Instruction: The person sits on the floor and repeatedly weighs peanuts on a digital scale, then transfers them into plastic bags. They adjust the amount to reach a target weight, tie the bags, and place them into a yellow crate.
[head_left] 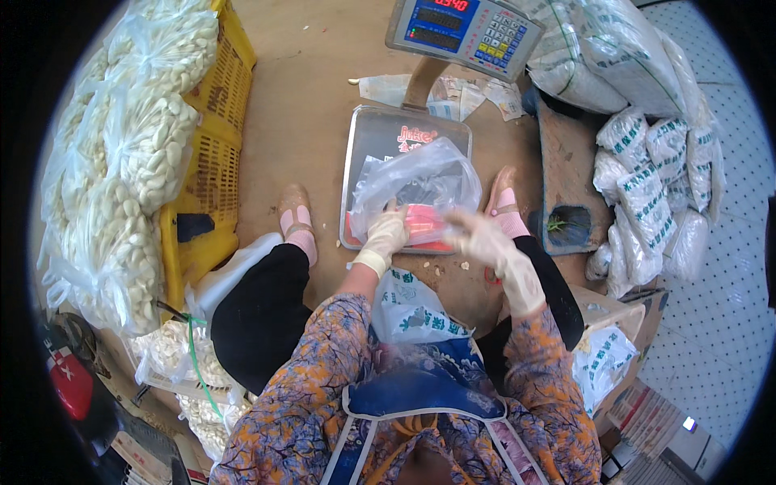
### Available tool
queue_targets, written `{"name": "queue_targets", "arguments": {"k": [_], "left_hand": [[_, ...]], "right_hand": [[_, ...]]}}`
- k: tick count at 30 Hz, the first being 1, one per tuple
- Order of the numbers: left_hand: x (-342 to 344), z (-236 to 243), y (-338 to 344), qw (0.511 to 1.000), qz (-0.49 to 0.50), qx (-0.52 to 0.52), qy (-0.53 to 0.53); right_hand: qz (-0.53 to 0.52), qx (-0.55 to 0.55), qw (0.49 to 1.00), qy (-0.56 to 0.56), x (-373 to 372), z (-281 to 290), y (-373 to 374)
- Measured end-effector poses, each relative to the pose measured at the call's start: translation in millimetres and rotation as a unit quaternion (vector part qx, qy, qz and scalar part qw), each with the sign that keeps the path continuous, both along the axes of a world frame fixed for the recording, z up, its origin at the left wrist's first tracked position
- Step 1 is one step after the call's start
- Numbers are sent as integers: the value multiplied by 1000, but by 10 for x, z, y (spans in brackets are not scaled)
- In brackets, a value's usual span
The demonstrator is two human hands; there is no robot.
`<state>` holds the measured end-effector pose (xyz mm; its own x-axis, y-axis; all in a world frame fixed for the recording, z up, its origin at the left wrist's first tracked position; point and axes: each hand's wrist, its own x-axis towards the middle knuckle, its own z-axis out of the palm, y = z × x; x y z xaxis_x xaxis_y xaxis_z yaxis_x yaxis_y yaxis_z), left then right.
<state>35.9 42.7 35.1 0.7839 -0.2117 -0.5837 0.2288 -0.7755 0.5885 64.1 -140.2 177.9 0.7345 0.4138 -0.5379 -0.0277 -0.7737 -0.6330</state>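
Observation:
Both my hands wear pale rubber gloves. My left hand (386,236) grips the lower edge of a clear plastic bag (420,182) that lies puffed open on the steel pan of a weighing scale (373,133). My right hand (482,234) is blurred, fingers spread, at the bag's right edge; whether it grips the bag is unclear. Something red shows through the bag on the pan. The scale's blue keypad and display head (462,31) stands on a post behind the pan.
A yellow crate (212,162) at the left carries clear bags of peeled white cloves (121,162). White printed sacks (647,194) are piled at the right by a grey block. A printed bag (412,311) rests in my lap. My feet flank the scale.

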Motion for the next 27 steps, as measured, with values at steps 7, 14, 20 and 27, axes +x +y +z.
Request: {"name": "queue_targets", "arguments": {"k": [7, 14, 20, 27], "left_hand": [[111, 417, 240, 980, 85, -143, -106], [-14, 1049, 701, 961, 142, -212, -110], [-345, 1400, 1151, 928, 216, -298, -58], [-703, 1176, 921, 814, 217, -527, 114]], "right_hand": [[233, -211, 923, 220, -1445, -80, -321], [-30, -101, 994, 30, -1455, 230, 4], [-95, 87, 992, -14, -1750, 855, 232], [-226, 357, 906, -19, -1815, 1844, 290]]}}
